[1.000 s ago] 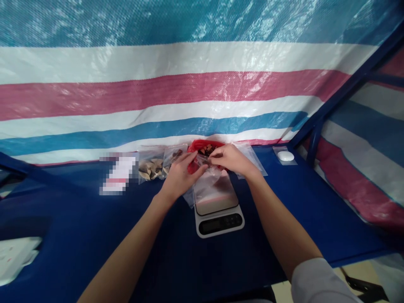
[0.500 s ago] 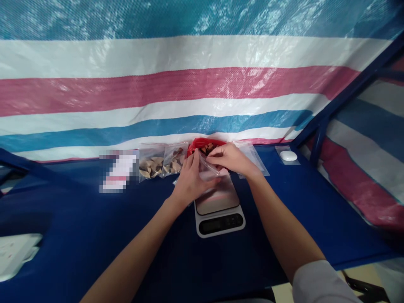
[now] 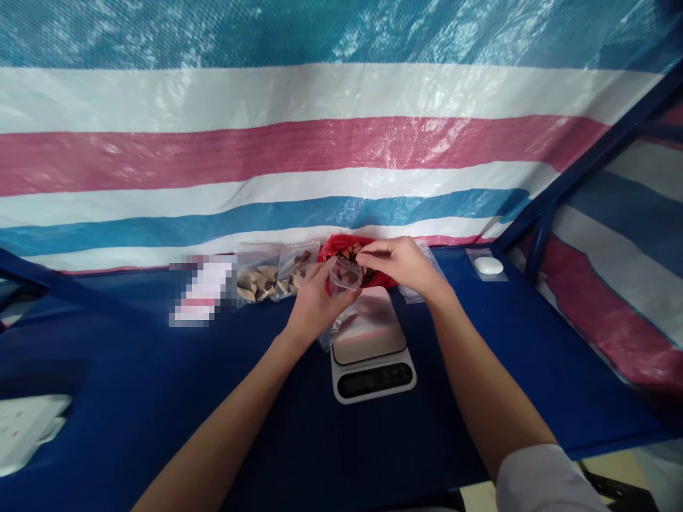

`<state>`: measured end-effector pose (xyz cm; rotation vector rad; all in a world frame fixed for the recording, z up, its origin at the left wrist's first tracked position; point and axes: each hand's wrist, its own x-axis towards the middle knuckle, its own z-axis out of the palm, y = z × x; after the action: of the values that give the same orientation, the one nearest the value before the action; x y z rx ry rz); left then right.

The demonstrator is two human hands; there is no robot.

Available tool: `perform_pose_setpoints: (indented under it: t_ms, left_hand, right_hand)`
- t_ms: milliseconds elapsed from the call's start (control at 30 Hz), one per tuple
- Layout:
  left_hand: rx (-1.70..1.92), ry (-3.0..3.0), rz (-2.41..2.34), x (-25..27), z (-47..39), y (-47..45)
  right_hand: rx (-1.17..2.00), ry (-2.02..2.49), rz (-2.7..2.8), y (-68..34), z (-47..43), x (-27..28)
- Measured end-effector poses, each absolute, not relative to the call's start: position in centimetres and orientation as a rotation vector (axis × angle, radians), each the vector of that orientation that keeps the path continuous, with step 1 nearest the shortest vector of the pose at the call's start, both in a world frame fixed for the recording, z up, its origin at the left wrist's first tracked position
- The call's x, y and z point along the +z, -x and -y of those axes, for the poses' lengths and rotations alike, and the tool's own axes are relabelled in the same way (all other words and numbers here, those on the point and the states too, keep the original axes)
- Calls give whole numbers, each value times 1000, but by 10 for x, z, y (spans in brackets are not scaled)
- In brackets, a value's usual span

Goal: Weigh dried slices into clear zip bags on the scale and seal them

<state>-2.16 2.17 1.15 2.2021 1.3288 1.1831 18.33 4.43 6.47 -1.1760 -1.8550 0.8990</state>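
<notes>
My left hand [image 3: 316, 295] is closed round a clear plastic bag [image 3: 346, 276], whose mouth is spread open and faces me. Just right of that mouth, my right hand [image 3: 399, 264] has its thumb and fingers pinched together; what is between them is too small to make out. Behind both hands lies an open red plastic bag [image 3: 331, 244] with brown chunks [image 3: 351, 252] inside. Below the clear bag is a white kitchen scale [image 3: 373, 382] with a metal plate [image 3: 369, 334]; its display looks dark.
Left of my hands are clear bags of pale brown pieces [image 3: 257, 283] and a blurred-out paper [image 3: 205, 290]. Flat clear bags [image 3: 416, 291] lie partly behind my right hand. A white oval object [image 3: 487, 266] rests at right, a white power strip [image 3: 29, 430] at left. Striped sheeting [image 3: 299, 142] hangs behind.
The clear bag's mouth has come open in my left hand. My right hand has shifted slightly right, off the bag's edge, and more of the red bag shows.
</notes>
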Motion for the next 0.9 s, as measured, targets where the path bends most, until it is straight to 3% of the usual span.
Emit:
perform_pose_setpoints:
  t_ms: [533,900]
  left_hand:
    - [1158,-2263,-1290,10,-24,21]
    - [1099,-2295,-1234,6,-27,29]
  right_hand:
    - [626,1190,2278,-159,-32,74]
    - [1115,949,1970,-172,-43,59]
